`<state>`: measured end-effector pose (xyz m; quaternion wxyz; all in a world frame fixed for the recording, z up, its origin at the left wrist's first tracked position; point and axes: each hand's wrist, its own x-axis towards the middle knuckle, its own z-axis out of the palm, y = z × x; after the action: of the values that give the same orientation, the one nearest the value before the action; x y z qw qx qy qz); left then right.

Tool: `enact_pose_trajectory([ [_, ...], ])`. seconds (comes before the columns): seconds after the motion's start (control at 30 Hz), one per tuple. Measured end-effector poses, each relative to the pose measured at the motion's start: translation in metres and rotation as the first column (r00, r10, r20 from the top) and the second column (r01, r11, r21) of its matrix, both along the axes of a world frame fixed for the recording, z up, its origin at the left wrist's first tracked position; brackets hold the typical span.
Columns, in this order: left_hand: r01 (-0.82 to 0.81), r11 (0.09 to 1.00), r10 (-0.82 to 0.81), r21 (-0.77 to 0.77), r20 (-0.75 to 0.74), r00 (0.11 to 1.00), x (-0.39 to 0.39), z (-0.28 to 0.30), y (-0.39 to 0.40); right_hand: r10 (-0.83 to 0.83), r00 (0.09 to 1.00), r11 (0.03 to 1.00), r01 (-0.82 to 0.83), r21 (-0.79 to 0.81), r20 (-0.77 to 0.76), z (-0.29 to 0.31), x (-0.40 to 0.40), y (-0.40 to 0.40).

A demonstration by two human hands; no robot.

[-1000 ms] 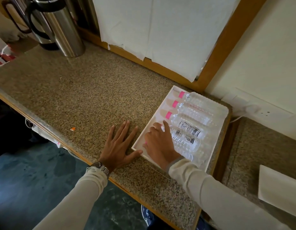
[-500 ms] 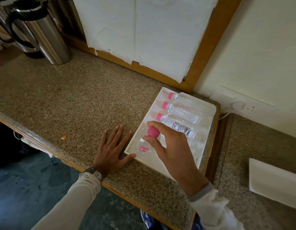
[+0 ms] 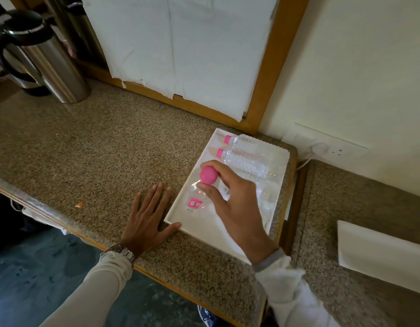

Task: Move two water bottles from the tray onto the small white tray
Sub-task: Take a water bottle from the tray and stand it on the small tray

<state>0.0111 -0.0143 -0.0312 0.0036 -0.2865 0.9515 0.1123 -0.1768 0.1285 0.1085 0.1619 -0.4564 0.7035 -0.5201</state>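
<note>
A white tray [image 3: 205, 234] sits at the right end of the granite counter with clear water bottles with pink caps lying in it; two [image 3: 245, 162] show clearly at its far end. My right hand [image 3: 230, 197] grips one bottle [image 3: 207, 175] by its neck, lifted upright above the tray, pink cap toward me. My left hand [image 3: 147, 220] lies flat on the counter, fingers spread, thumb against the tray's near left corner. A small white tray [image 3: 378, 253] rests on the lower counter at the right.
Two steel flasks [image 3: 53, 64] stand at the far left of the counter. A wood-framed board covered in white paper [image 3: 180, 48] leans behind. A wall socket with a plug [image 3: 322, 147] sits right of the tray. A gap separates the two counters.
My right hand went from resting on the lying bottles to pinching one by its neck and raising it upright out of the tray. The left hand stayed flat.
</note>
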Motion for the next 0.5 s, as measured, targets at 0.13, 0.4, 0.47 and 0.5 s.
enact_pose_trajectory([
  [0.13,-0.015,0.999,0.015,-0.046,0.007,1.000,-0.008,0.015,0.007,-0.059,0.997,0.990,0.065,-0.126,0.055,0.021,-0.029,0.033],
  [0.4,0.088,0.992,-0.095,-0.093,-0.075,0.993,-0.092,0.047,0.060,-0.191,0.979,0.973,0.181,-0.143,-0.064,0.043,-0.099,0.130],
  [0.47,0.125,0.986,-0.136,-0.109,-0.103,0.985,-0.120,0.045,0.084,-0.205,0.975,0.973,0.193,-0.129,-0.088,0.041,-0.118,0.158],
  [0.5,0.132,0.986,-0.143,-0.098,-0.115,0.983,-0.136,0.045,0.097,-0.206,0.974,0.974,0.195,-0.118,-0.091,0.038,-0.128,0.173],
])
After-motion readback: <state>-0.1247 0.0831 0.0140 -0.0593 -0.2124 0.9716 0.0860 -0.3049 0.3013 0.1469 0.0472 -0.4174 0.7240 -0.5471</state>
